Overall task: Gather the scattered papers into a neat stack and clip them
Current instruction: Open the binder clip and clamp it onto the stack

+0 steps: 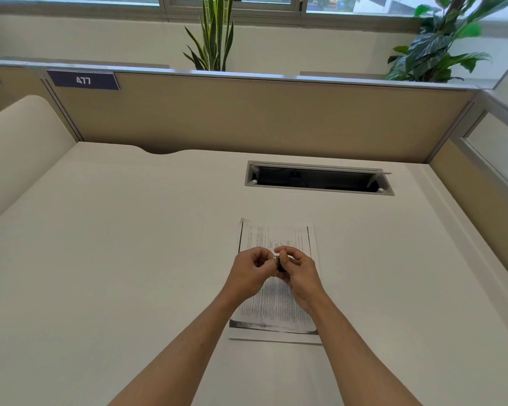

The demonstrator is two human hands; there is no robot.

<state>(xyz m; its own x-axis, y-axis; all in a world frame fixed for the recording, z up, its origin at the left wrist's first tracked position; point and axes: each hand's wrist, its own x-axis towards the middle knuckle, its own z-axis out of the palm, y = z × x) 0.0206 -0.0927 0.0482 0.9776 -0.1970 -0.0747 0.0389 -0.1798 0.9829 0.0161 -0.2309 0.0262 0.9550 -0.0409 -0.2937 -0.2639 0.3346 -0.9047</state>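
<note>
Both hands, left hand (251, 269) and right hand (298, 272), pinch a small black binder clip (279, 265) between them. Stacked papers (276, 315) lie on the desk (129, 259) directly beneath.

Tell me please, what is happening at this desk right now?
A person holds a small black binder clip between the left hand and the right hand, above a stack of printed papers. The papers lie gathered on the white desk, and the clip is not yet on them.
</note>
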